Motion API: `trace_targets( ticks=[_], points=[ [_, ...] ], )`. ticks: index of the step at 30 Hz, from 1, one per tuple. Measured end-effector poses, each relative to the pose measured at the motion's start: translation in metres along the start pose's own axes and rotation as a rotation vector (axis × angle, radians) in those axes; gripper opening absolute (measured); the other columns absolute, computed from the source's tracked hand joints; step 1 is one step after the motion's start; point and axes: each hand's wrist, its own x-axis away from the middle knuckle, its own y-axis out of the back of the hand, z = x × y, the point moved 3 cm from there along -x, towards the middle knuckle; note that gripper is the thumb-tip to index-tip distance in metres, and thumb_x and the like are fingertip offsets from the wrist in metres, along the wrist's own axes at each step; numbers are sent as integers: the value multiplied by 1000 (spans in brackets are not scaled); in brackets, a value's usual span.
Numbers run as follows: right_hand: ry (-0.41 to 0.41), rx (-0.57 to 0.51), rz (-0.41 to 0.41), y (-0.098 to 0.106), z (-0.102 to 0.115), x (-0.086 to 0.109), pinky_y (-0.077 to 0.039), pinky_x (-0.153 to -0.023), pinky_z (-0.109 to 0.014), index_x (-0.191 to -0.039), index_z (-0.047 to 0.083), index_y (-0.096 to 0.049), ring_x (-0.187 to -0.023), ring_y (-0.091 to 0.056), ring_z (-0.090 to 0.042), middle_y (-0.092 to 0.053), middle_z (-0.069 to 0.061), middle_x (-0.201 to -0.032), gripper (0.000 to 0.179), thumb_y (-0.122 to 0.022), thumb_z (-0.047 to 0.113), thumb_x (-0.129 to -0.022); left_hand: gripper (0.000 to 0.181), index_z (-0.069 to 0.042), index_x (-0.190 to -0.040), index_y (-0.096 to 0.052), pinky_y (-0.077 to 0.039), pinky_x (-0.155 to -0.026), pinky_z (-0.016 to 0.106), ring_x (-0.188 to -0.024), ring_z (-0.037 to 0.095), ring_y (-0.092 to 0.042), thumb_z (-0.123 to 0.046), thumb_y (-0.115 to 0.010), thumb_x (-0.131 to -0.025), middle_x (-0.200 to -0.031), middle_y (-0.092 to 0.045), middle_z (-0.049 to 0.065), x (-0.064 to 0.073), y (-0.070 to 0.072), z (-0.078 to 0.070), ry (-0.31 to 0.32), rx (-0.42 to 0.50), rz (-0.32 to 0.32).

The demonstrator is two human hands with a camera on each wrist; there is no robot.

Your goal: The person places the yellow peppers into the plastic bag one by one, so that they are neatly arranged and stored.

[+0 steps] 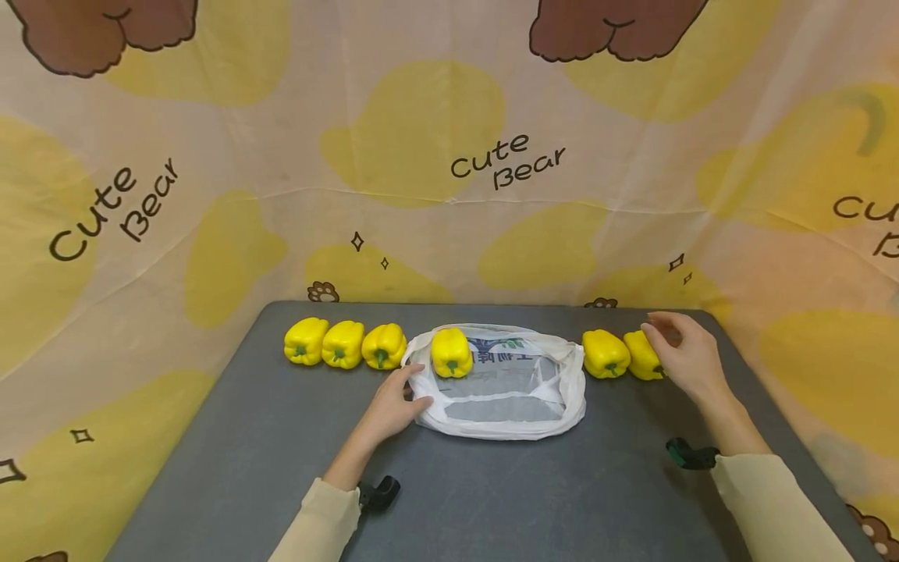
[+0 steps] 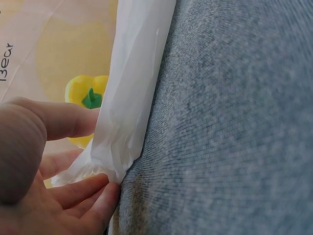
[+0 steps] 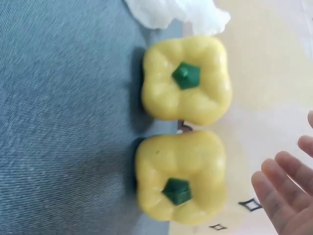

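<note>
Left hand (image 1: 389, 410) pinches the rim of the white plastic bag (image 1: 499, 429) at the bag's nine o'clock, probably to steady its spread mouth; one yellow bell pepper (image 1: 452, 353) sits within that rim, toward ten o'clock. Right hand (image 1: 691, 359), fingers loosely extended and holding nothing, is just beside the outermost pepper (image 1: 641, 357), at its nine o'clock. Other peppers (image 1: 343, 343) flank the bag, presumably for easy reach.

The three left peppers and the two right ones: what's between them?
A white bag with one yellow pepper inside its rim; the head view shows it.
</note>
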Motion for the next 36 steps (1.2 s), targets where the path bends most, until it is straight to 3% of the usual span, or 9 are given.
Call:
trace_targets(
  ticks=[5, 11, 14, 18, 25, 36],
  points=[
    [-17, 21, -3, 0, -11, 2, -41, -79, -15, -132, -4, -60, -106, -60, -39, -63, -24, -123, 45, -57, 32, -105, 58, -4, -144, -53, -52, -99, 51, -120, 42, -60, -15, -76, -91, -144, -50, 24, 1, 0, -1, -2, 4, -4],
    [-49, 25, -1, 0, -24, 6, -50, -84, -47, -133, -5, -59, -107, -57, -43, -60, -27, -125, 47, -55, 33, -105, 58, -4, -144, -53, -52, -99, 51, -119, 42, -60, -14, -76, -91, -144, -50, 25, 1, 0, -2, 0, 7, 0],
    [-69, 30, -8, -1, -32, 8, -50, -82, -55, -133, -6, -59, -107, -57, -45, -59, -28, -125, 48, -55, 32, -105, 58, -4, -144, -53, -52, -99, 51, -119, 41, -60, -14, -76, -91, -143, -50, 25, 1, 0, -3, 5, 3, 4],
    [-83, 43, 0, -3, -42, 10, -50, -82, -58, -133, -7, -59, -109, -56, -49, -56, -30, -127, 49, -56, 33, -105, 58, -4, -143, -54, -52, -99, 51, -119, 41, -60, -14, -76, -91, -143, -50, 25, 1, 1, -3, 2, -3, 5],
    [-94, 28, 81, -12, -50, 11, -41, -91, -67, -138, -9, -53, -119, -47, -51, -50, -34, -133, 56, -57, 36, -104, 58, -5, -144, -53, -51, -100, 50, -120, 40, -60, -15, -75, -91, -144, -51, 23, 1, 1, -2, 13, -9, -2],
    [-114, 48, 133, -15, -57, 13, -39, -92, -68, -142, -9, -49, -120, -45, -51, -46, -35, -138, 65, -60, 41, -102, 56, -4, -142, -55, -52, -99, 50, -118, 40, -61, -12, -76, -90, -141, -52, 24, 1, 0, -1, -19, 5, -7]
  ],
)
